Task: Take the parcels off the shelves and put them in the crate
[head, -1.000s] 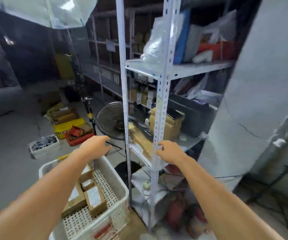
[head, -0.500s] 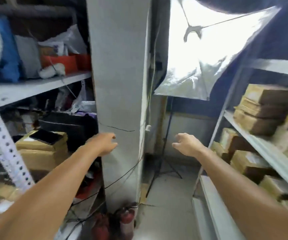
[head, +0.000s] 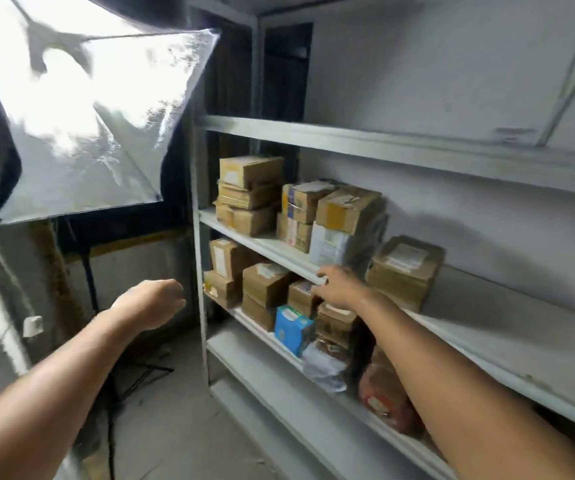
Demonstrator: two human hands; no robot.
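A white metal shelf unit (head: 486, 327) fills the right side and carries several brown cardboard parcels. On the middle shelf there is a stack at the left (head: 249, 188), a white-wrapped parcel (head: 334, 245) and a labelled brown parcel (head: 405, 268). The shelf below holds more brown parcels (head: 265, 282), a blue box (head: 293, 329), a grey bag (head: 324, 367) and a red packet (head: 383, 396). My right hand (head: 339, 287) reaches to the middle shelf's front edge, fingers stretched toward a small brown parcel (head: 299, 297) and holding nothing. My left hand (head: 151, 303) hangs in the air left of the shelf post, loosely curled and empty. The crate is out of view.
A large silver softbox light (head: 81, 109) hangs at the upper left on a black tripod stand (head: 109, 393) that stands on the concrete floor (head: 182, 427). The top shelf (head: 417, 150) and the right part of the middle shelf are bare.
The view has swung right, from the crate and cluttered rack past a pillar to the parcel shelves. My right hand has come up to the middle shelf's edge.
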